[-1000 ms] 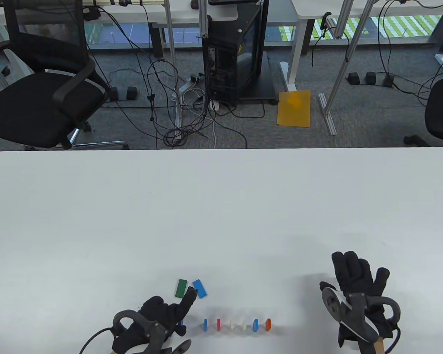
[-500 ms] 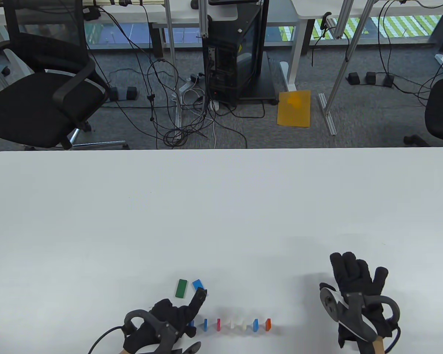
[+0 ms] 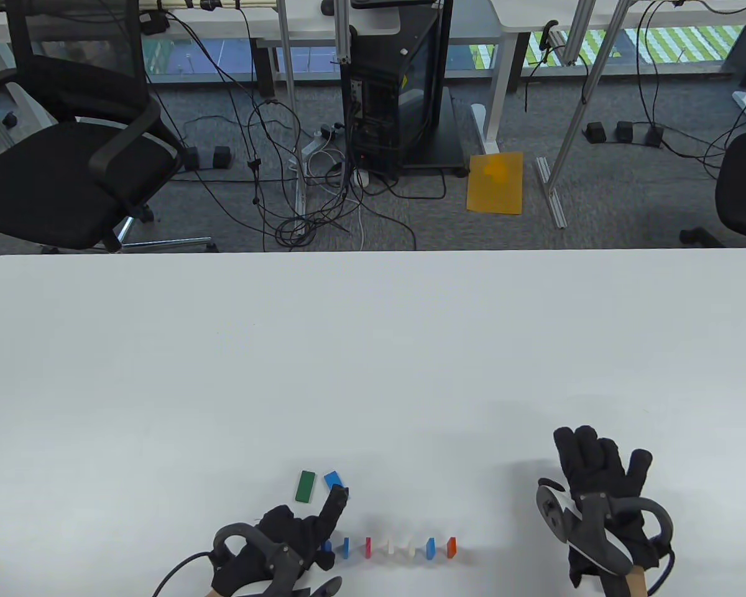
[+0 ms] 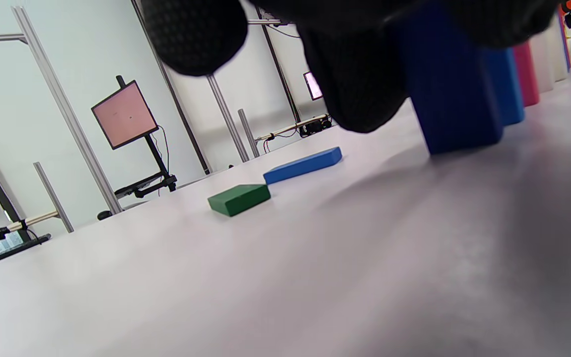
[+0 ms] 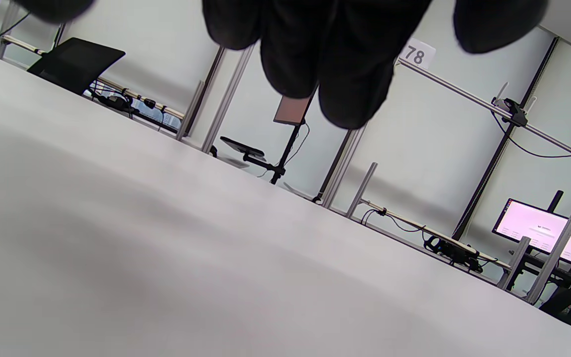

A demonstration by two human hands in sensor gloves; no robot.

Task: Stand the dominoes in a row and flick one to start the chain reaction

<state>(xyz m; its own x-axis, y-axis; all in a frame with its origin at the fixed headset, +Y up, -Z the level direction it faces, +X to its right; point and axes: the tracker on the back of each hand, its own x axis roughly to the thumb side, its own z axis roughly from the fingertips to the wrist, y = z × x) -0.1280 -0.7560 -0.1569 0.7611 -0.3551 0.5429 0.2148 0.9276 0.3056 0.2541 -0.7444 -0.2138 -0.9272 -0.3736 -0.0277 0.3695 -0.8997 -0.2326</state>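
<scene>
- Dominoes stand on edge in a short row near the table's front edge: we count a dark blue domino at the left end, then a blue domino, a pink domino, two white dominoes, another blue one and an orange domino.
- They are small, smooth, hard-edged rectangular blocks with a matte, solid colour; the tabletop is plain white and smooth.
- Two more lie flat just behind the row's left end: a green domino and a flat blue domino, near each other; we cannot tell whether they touch.
- Our left hand, in a knitted black glove, holds the dark blue domino upright on the table, fingers curled round its top; one finger points out over the flat blue domino.
- In the left wrist view the glove hides that domino's top, and the blocks behind it overlap into slivers.
- Our right hand lies well to the right of the row with fingers straight and spread, holding nothing.
- The right wrist view shows only blurred fingertips above bare table; whether the palm touches the surface we cannot tell.
- Both wrists are cut off by the table view's bottom edge.
</scene>
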